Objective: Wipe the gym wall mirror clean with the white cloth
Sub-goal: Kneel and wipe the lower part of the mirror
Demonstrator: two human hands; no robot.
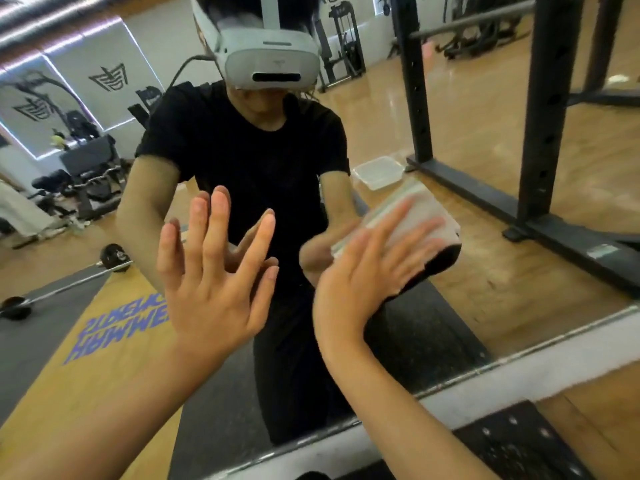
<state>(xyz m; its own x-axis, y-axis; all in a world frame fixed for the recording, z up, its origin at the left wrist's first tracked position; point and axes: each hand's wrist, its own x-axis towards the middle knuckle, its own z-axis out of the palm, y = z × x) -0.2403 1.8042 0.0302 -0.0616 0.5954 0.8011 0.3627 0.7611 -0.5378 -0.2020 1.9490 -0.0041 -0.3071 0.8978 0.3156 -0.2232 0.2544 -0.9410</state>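
Gym wall mirror [478,109] is filling the view while the right hand [363,275], fingers straight and spread, is pressing the white cloth [429,206] to it at three o'clock and the left hand [214,282], fingers splayed, is resting at eight o'clock, so wiping is seemingly underway, remainder unclear.

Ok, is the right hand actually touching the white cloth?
Touching. The head view shows the right hand with straight fingers pressed flat on the white cloth, holding it against the mirror.
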